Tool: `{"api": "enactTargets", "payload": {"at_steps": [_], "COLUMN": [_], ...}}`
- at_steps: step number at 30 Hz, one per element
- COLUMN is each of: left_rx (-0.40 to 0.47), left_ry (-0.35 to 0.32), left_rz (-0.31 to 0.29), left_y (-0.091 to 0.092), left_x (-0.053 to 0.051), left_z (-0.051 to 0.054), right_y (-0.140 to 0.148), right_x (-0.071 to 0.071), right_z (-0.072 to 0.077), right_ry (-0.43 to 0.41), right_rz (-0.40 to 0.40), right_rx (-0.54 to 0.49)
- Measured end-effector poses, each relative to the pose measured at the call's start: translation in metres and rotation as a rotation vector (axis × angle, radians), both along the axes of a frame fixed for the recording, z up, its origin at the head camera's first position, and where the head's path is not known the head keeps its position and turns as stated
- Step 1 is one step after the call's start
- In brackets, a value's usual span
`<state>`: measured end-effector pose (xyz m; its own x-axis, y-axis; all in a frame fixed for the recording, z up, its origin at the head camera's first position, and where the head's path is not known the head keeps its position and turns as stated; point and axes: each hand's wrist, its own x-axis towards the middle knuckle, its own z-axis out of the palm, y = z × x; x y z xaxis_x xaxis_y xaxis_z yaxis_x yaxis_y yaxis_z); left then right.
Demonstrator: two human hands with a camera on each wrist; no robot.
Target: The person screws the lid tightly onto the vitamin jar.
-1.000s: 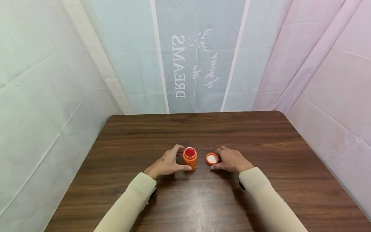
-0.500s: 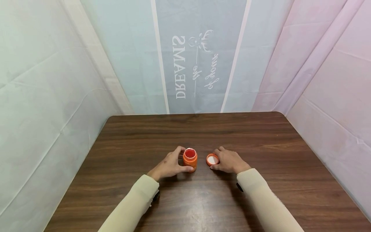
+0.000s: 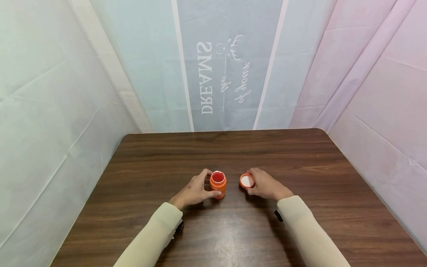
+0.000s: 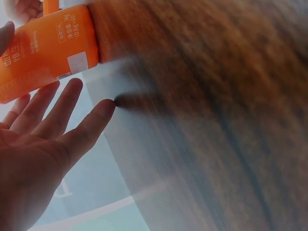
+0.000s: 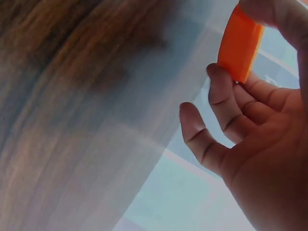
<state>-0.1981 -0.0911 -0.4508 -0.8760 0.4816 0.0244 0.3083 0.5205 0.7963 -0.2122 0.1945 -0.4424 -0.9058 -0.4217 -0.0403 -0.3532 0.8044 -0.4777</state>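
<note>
Dark wood-grain counter (image 3: 150, 159), printed backdrop (image 3: 230, 74) behind. Orange bottle (image 3: 218, 190) stands on it, left hand (image 3: 195, 190) gripping it between thumb and fingers. Just right of it, right hand (image 3: 267, 184) pinches the orange cap (image 5: 239, 45). Only head view shows the bottle's red inside (image 3: 218, 177) and the cap's white inner face (image 3: 247, 181). Left wrist adds label print (image 4: 43, 38), white sticker (image 4: 78, 63); bottle mouth cut off. Right wrist: cap edge-on, thumb covering one end.

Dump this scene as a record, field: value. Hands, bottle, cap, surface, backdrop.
Left hand: holds bottle between thumb and fingers
Right hand: pinches cap at its edge
Bottle: orange, upright, mouth uncovered
Cap: orange, off the bottle, white inner face showing; appears raised above table
Table: dark wood-grain
Backdrop: pale panels, white lettering including "DREAMS"
</note>
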Motion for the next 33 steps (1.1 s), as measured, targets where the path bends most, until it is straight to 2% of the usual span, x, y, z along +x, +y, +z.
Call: {"api": "enactTargets", "payload": {"at_steps": [5,13,23,33], "left_rx": [0.009,0.006,0.027,0.008], "left_ry": [0.021,0.038,0.048,0.043], "left_rz": [-0.016,-0.011,-0.02,-0.024], "left_y": [-0.001,-0.001,-0.001,0.0], "left_x": [0.0,0.001,0.001,0.001], "left_z": [-0.001,-0.001,-0.001,0.0], "right_y": [-0.001,-0.003,-0.002,-0.007], "right_x": [0.002,0.005,0.006,0.006], "right_z": [0.007,0.016,0.022,0.029], "right_ry": [0.025,0.085,0.054,0.102], "right_rz": [0.012,0.031,0.049,0.085], "right_rx": [-0.053,-0.134,-0.278,-0.259]}}
